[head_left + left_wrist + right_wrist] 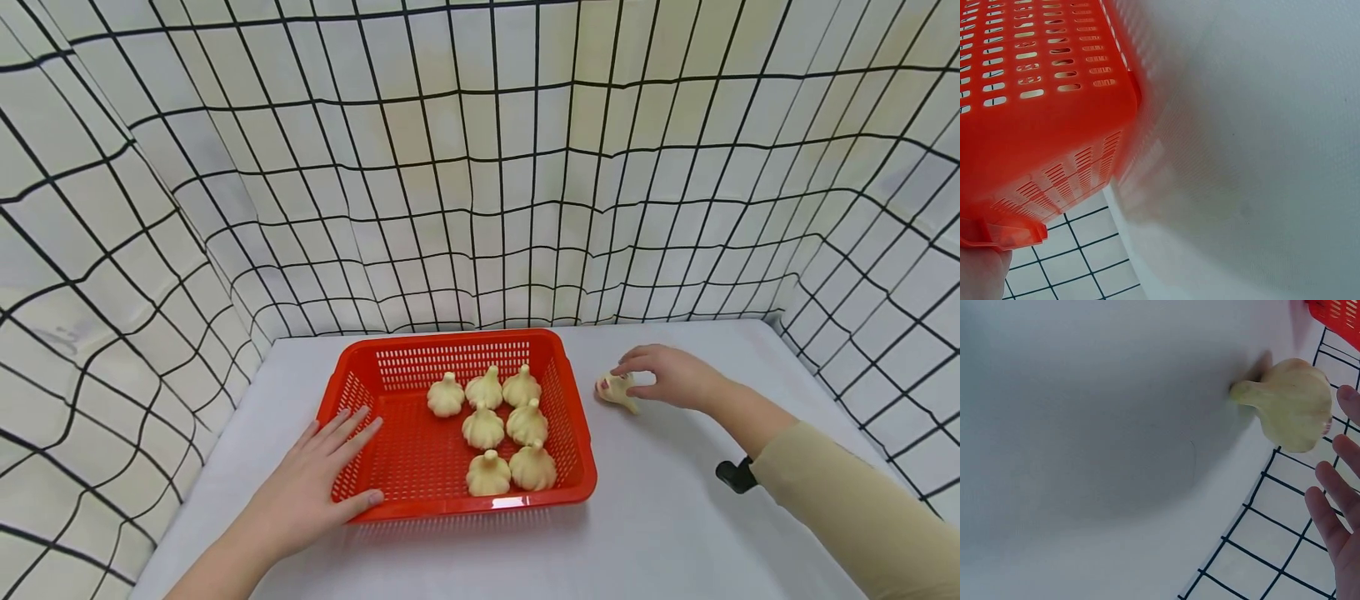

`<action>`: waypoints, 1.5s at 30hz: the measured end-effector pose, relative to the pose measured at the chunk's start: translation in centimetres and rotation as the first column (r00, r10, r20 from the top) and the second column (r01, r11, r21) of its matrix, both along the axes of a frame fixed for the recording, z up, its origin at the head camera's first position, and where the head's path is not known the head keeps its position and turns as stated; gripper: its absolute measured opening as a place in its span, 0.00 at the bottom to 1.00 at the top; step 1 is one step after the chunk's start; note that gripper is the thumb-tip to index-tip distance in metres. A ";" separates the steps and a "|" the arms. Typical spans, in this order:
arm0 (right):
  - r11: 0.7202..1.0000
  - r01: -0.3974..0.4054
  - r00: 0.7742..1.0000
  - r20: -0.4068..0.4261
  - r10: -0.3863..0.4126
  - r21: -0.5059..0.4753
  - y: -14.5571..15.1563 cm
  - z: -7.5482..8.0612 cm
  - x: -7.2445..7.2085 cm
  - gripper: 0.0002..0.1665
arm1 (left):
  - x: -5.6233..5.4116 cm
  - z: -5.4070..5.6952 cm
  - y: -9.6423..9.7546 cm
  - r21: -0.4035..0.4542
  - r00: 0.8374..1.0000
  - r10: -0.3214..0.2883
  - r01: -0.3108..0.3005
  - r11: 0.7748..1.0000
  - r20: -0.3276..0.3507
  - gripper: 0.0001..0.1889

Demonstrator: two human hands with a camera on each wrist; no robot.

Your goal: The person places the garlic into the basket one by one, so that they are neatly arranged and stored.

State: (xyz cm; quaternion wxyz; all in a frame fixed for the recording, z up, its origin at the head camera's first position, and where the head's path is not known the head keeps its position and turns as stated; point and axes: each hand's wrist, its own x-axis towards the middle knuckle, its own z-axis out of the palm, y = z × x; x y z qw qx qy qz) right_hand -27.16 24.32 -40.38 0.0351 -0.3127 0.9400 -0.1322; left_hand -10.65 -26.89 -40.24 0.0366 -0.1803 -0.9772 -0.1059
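My left hand (318,471) rests over the left front corner of a red plastic basket (465,505), its fingers spread past the rim and the thumb along the front edge. Inside the basket stand several cream garlic bulbs (483,427), grouped in the middle and right part with stems up. One more garlic bulb (617,390) lies on its side on the table, right of the basket. Over it reaches my right hand (667,375), thumb and fingers apart. The right wrist view shows the fingertips beside this bulb (1294,406), with space between them.
A white cloth covers the table (660,517). Black netting (532,200) over pale sheets encloses the left, back and right sides. A small black device (737,476) sits at the right sleeve's cuff. The basket's slotted outer wall (1054,144) fills the left wrist view's left side.
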 end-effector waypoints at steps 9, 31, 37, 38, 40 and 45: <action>0.999 0.001 1.000 0.005 -0.001 0.039 -0.6 -1.3 -0.5 0.26 | 0.1 0.0 0.1 0.006 1.000 -0.001 0.001 1.000 -0.005 0.46; 1.000 0.018 1.000 0.015 -0.018 0.026 -1.9 -2.6 -0.2 0.28 | 0.0 0.0 0.0 0.001 1.000 -0.003 0.003 1.000 -0.003 0.46; 1.000 0.022 0.999 0.046 -0.022 0.006 -1.6 -2.5 -0.2 0.26 | 0.0 0.0 0.0 0.008 1.000 -0.007 0.007 1.000 -0.007 0.46; 1.000 0.023 0.998 0.050 -0.024 0.006 -1.6 -2.5 -0.1 0.25 | 0.0 0.0 0.1 0.009 1.000 -0.007 0.008 1.000 -0.008 0.46; 1.000 0.028 0.998 0.062 -0.029 0.010 -1.5 -2.4 0.0 0.24 | 0.0 0.0 0.1 0.007 1.000 -0.006 0.006 1.000 -0.008 0.46; 0.998 0.048 0.991 0.125 -0.051 0.029 -1.3 -1.8 0.6 0.23 | 0.0 0.0 0.1 0.010 1.000 -0.009 0.009 1.000 -0.019 0.46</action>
